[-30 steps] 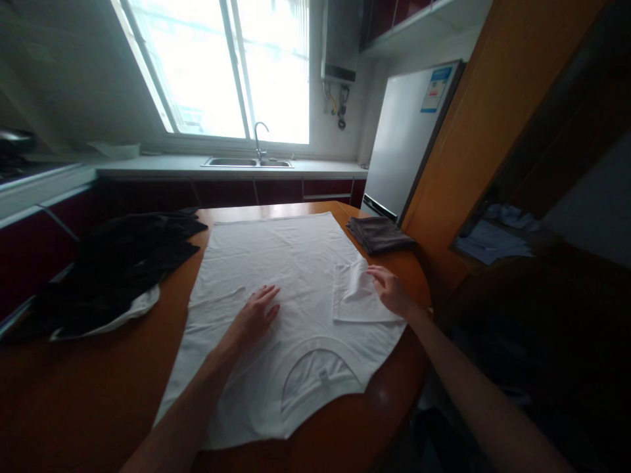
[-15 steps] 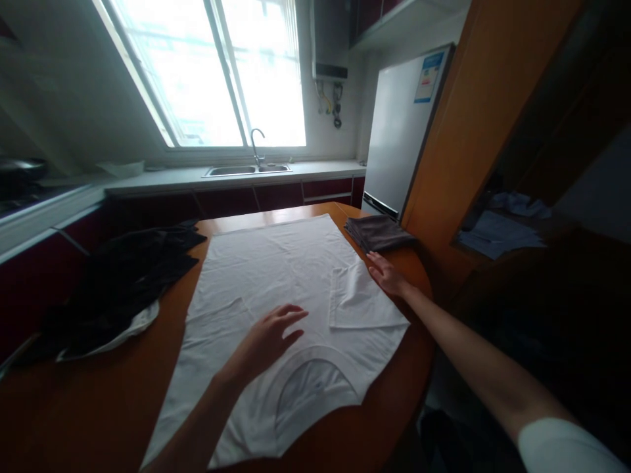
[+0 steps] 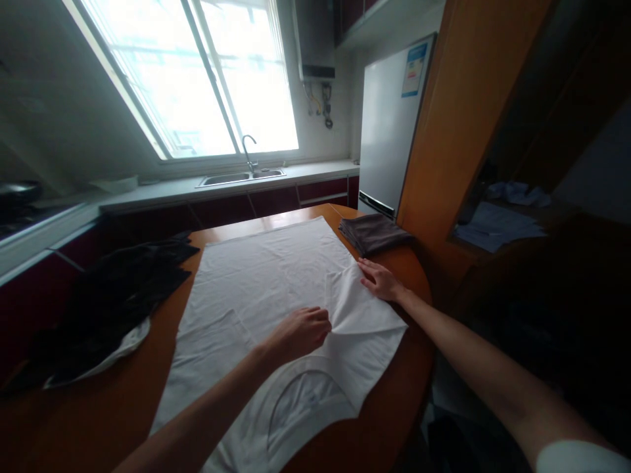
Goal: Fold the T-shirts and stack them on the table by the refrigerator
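Note:
A white T-shirt (image 3: 266, 269) lies spread on the wooden table, its neckline toward me and its hem at the far end. The right-hand sleeve (image 3: 362, 309) is folded inward over the body. My left hand (image 3: 303, 332) is closed in a pinch on that sleeve's inner corner, and creases run out from the fingertips. Flat on the shirt's right edge, at the far side of the folded sleeve, rests my right hand (image 3: 382, 279) with its fingers stretched out. The undersides of both hands are hidden.
A folded dark grey garment (image 3: 374, 233) sits at the table's far right. Dark clothes (image 3: 123, 282) are heaped on the left, with a white edge showing. Beyond the wooden table (image 3: 379, 394) stand a sink (image 3: 224, 179), a counter and a fridge (image 3: 389, 131).
My left hand has moved right and closed on the sleeve's corner, pulling creases into it. My right hand stays at the shirt's edge. The view has shifted slightly.

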The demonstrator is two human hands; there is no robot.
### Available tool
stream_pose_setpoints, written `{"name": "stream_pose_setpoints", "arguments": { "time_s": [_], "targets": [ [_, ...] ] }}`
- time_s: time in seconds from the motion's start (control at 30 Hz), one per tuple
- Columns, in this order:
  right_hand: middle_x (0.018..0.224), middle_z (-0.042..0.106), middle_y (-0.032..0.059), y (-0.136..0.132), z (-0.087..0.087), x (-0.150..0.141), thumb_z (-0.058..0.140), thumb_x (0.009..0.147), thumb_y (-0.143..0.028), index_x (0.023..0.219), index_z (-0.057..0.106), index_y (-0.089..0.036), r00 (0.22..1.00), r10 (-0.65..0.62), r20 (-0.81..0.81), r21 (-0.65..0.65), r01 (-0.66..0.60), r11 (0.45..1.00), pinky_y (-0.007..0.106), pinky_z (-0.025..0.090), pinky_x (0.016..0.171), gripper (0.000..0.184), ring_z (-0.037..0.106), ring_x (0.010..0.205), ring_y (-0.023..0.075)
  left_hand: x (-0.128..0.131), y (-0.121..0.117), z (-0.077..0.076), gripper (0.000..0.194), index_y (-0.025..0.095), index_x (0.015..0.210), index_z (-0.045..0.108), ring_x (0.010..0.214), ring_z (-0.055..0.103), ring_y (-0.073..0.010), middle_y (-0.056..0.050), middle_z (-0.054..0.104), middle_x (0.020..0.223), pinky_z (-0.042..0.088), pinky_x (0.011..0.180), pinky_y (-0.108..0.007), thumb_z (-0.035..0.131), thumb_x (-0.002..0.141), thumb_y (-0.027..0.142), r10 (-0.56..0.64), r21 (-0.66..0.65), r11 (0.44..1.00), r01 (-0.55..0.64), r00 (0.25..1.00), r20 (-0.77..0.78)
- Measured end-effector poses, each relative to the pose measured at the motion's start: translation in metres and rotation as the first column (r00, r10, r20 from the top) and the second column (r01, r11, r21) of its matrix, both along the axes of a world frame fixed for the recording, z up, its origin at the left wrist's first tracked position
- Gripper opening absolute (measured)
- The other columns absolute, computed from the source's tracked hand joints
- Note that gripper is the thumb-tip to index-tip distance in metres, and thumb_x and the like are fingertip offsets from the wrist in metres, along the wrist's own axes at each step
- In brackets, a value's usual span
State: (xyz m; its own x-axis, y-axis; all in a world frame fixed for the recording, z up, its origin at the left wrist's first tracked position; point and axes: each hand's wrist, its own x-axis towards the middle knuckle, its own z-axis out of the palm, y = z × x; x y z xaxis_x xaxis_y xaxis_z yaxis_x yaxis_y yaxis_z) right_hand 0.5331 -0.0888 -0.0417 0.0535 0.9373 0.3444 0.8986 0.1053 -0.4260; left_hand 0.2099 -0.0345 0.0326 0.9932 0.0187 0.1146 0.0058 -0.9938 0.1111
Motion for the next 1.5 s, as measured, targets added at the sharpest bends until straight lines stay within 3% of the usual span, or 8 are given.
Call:
{"name": "stream_pose_setpoints", "arguments": {
  "time_s": [0.13, 0.3, 0.47, 0.77, 0.93, 1.07, 1.2, 1.5],
  "targets": [
    [0.161, 0.037, 0.0081, -0.001, 0.0, -0.002, 0.054, 0.094, -0.04, 0.154, 0.044, -0.021, 1.0, -0.013, 0.024, -0.038, 0.014, 0.999, 0.048, 0.029, 0.122, 0.063, 0.035, 0.148, 0.0271, 0.021, 0.034, 0.006, 0.017, 0.024, 0.095, 0.072, 0.087, 0.066, -0.0166, -0.003, 0.07, 0.097, 0.048, 0.078, -0.026, 0.056, 0.094, 0.024, 0.166, -0.143, 0.977, -0.157, 0.985, 0.055],
    [0.159, 0.04, 0.0135, 0.0, -0.001, -0.003, 0.057, 0.091, -0.039, 0.156, 0.038, -0.015, 0.998, -0.05, 0.027, -0.028, 0.05, 0.998, 0.047, 0.03, 0.121, 0.071, 0.039, 0.146, 0.0284, 0.075, 0.092, -0.015, 0.019, 0.019, 0.1, 0.073, 0.091, 0.066, -0.0208, -0.009, 0.069, 0.102, 0.049, 0.084, -0.03, 0.063, 0.092, 0.033, 0.628, -0.272, 0.75, -0.603, 0.778, 0.004],
    [0.16, 0.038, 0.0142, 0.002, 0.003, -0.004, 0.057, 0.09, -0.04, 0.156, 0.038, -0.013, 0.998, -0.048, 0.033, -0.028, 0.048, 0.998, 0.045, 0.029, 0.122, 0.073, 0.038, 0.147, 0.0279, 0.105, 0.106, -0.033, 0.009, 0.017, 0.09, 0.071, 0.095, 0.065, -0.0215, -0.009, 0.069, 0.099, 0.048, 0.087, -0.029, 0.068, 0.084, 0.023, 0.678, -0.322, 0.692, -0.646, 0.735, -0.014],
    [0.163, 0.033, 0.0068, -0.001, 0.007, -0.006, 0.052, 0.095, -0.048, 0.156, 0.04, -0.024, 0.997, -0.033, 0.076, -0.112, 0.041, 0.993, 0.05, 0.025, 0.122, 0.066, 0.032, 0.15, 0.0274, 0.096, 0.112, -0.023, 0.013, 0.014, 0.1, 0.062, 0.065, 0.064, -0.0154, -0.001, 0.067, 0.07, 0.049, 0.064, -0.025, 0.058, 0.087, 0.018, 0.706, -0.437, 0.604, -0.667, 0.702, -0.095],
    [0.164, 0.03, 0.0087, 0.0, 0.006, -0.005, 0.045, 0.098, -0.052, 0.158, 0.035, -0.023, 0.995, -0.045, 0.09, -0.142, 0.058, 0.988, 0.049, 0.023, 0.123, 0.068, 0.029, 0.151, 0.0258, 0.079, 0.092, -0.02, 0.026, 0.016, 0.112, 0.061, 0.087, 0.065, -0.0199, -0.007, 0.068, 0.094, 0.05, 0.081, -0.032, 0.063, 0.087, 0.021, 0.668, -0.382, 0.692, -0.612, 0.744, 0.017],
    [0.165, 0.03, 0.0057, 0.001, 0.005, -0.002, 0.038, 0.101, -0.055, 0.156, 0.038, -0.027, 0.995, 0.007, 0.097, -0.129, 0.005, 0.992, 0.049, 0.024, 0.122, 0.062, 0.027, 0.152, 0.0251, 0.048, 0.058, -0.005, 0.021, 0.02, 0.108, 0.065, 0.085, 0.064, -0.0172, -0.005, 0.065, 0.102, 0.051, 0.08, -0.029, 0.062, 0.088, 0.022, 0.282, -0.361, 0.899, -0.247, 0.958, 0.048],
    [0.162, 0.036, 0.0056, 0.002, 0.002, -0.001, 0.033, 0.102, -0.058, 0.151, 0.048, -0.028, 0.995, -0.01, 0.095, -0.164, 0.026, 0.986, 0.055, 0.022, 0.121, 0.059, 0.027, 0.152, 0.0265, 0.018, 0.025, 0.008, 0.03, 0.023, 0.111, 0.067, 0.095, 0.063, -0.0189, -0.004, 0.066, 0.107, 0.051, 0.085, -0.029, 0.075, 0.082, 0.025, -0.079, -0.356, 0.933, 0.043, 0.993, -0.088],
    [0.162, 0.035, 0.0047, 0.005, -0.005, 0.002, 0.031, 0.103, -0.058, 0.154, 0.042, -0.03, 0.997, -0.001, 0.081, -0.151, 0.013, 0.988, 0.054, 0.023, 0.121, 0.059, 0.029, 0.151, 0.024, 0.009, 0.011, 0.006, 0.022, 0.022, 0.093, 0.069, 0.088, 0.063, -0.0187, -0.005, 0.067, 0.089, 0.049, 0.082, -0.028, 0.057, 0.086, 0.005, -0.171, -0.069, 0.984, 0.167, 0.983, -0.061]
  ]
}}
